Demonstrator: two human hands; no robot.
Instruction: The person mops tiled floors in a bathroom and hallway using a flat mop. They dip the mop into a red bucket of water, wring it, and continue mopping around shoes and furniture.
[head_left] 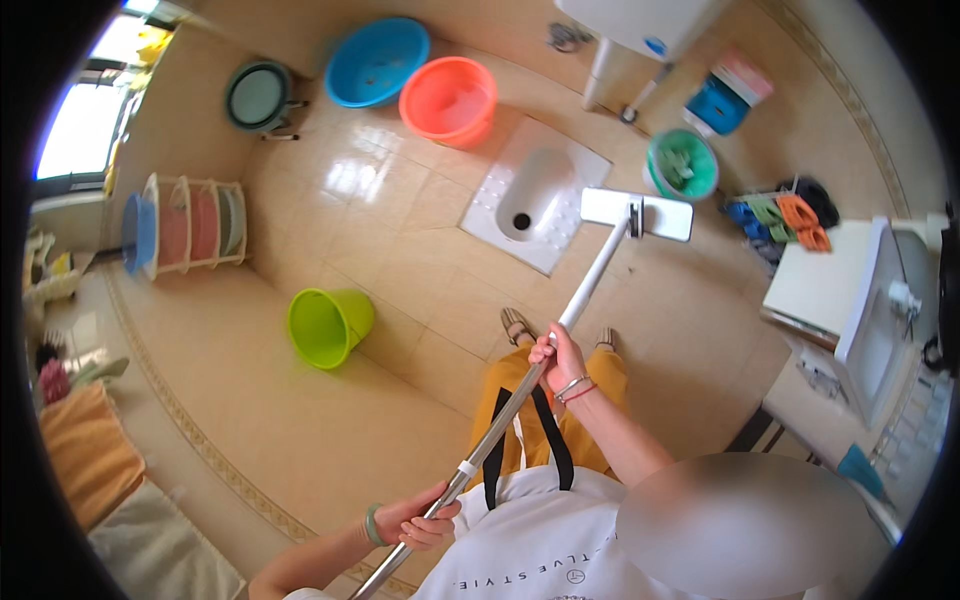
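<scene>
A flat mop with a long metal and white pole slants across the middle of the view. My left hand, with a green bangle on its wrist, is wrapped round the pole's lower-left part. Further up, my right hand grips the pole in front of my yellow trousers. The white rectangular mop head is at the floor, by the right edge of the squat toilet. Close to its far side stands a green bin with something pale inside.
A lime-green bucket lies tipped at left. Blue and orange basins stand at the far wall, near a stool. Left is a basin rack. Slippers and a sink are right.
</scene>
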